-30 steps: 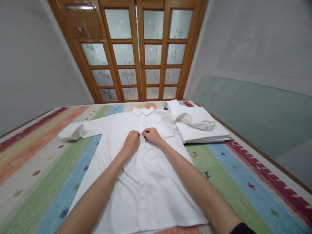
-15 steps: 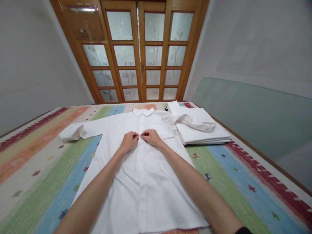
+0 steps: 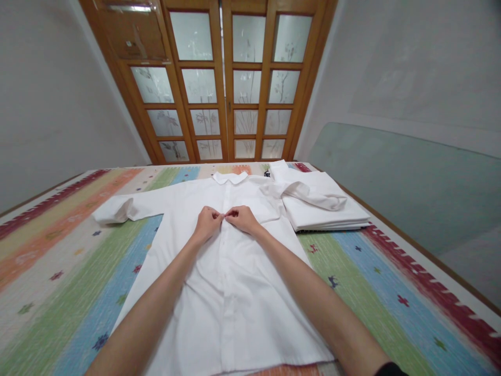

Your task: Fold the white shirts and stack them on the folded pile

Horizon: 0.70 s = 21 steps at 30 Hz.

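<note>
A white button-up shirt (image 3: 235,292) lies spread flat, front up, on a striped multicoloured cover (image 3: 58,271), collar at the far end. My left hand (image 3: 207,223) and my right hand (image 3: 240,218) meet at the shirt's button strip, about chest height. Both hands pinch the fabric of the strip with curled fingers, their fingertips almost touching. The shirt's left sleeve (image 3: 117,210) stretches out to the left. Its right sleeve (image 3: 309,192) drapes over a pile beside it.
A stack of folded white garments (image 3: 332,213) sits to the right of the shirt. Wooden doors with frosted glass panes (image 3: 227,83) stand beyond the far edge. A pale wall and a glass panel (image 3: 410,183) run along the right side.
Both hands have slid a little farther up the button strip toward the collar and closed in until their fingertips meet. The shirt has stayed flat.
</note>
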### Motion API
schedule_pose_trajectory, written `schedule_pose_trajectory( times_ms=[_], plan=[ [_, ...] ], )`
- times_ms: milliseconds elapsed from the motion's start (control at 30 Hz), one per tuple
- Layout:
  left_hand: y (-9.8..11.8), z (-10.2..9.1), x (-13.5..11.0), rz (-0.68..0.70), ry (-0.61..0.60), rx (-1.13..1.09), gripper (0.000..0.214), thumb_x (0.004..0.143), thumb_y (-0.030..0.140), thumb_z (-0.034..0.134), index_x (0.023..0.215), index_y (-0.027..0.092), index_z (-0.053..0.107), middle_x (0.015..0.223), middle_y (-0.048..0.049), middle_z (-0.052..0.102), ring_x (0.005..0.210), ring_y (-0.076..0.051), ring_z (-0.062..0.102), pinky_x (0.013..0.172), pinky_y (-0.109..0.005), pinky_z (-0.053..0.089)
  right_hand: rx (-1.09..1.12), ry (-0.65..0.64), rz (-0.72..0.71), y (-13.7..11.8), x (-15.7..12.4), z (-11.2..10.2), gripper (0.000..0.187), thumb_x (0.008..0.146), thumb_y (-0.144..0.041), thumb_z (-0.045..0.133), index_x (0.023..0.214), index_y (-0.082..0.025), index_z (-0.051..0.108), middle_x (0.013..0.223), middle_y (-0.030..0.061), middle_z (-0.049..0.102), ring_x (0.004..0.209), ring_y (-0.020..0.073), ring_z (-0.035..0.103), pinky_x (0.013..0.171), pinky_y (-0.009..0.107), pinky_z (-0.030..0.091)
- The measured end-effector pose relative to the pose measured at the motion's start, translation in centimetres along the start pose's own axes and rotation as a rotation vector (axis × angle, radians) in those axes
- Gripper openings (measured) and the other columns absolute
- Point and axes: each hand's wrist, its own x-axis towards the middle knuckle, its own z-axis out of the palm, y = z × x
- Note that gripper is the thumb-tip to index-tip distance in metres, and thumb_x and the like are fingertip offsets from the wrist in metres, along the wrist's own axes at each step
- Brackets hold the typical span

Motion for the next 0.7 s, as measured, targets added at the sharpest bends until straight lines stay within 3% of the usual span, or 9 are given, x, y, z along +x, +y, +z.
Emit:
schedule_pose_trajectory(
  times_ms=[367,700],
  plan=[
    [-0.38,0.18,0.08,-0.012,0.005,-0.047,0.011,0.073,0.022,0.064,0.066,0.018,0.071,0.104,-0.0073,0.063,0.093,-0.020,0.061,0.088,-0.031,0.049,0.007,-0.012,0.002,0.01,0.01,-0.15,0.011,0.073,-0.014,0.067,0.078,-0.015,0.076,0.071,0.0022,0.073,0.064,0.0116,0.061,0.063,0.020,0.042],
    [-0.23,-0.24,-0.04,-0.095,-0.016,-0.101,0.011,0.071,0.024,0.066,0.064,0.019,0.072,0.110,-0.0062,0.064,0.090,-0.020,0.063,0.091,-0.032,0.049,0.008,-0.019,0.008,-0.14,-0.11,-0.35,0.010,0.073,-0.014,0.068,0.078,-0.014,0.077,0.071,0.0020,0.073,0.064,0.0114,0.060,0.063,0.020,0.042]
  ],
)
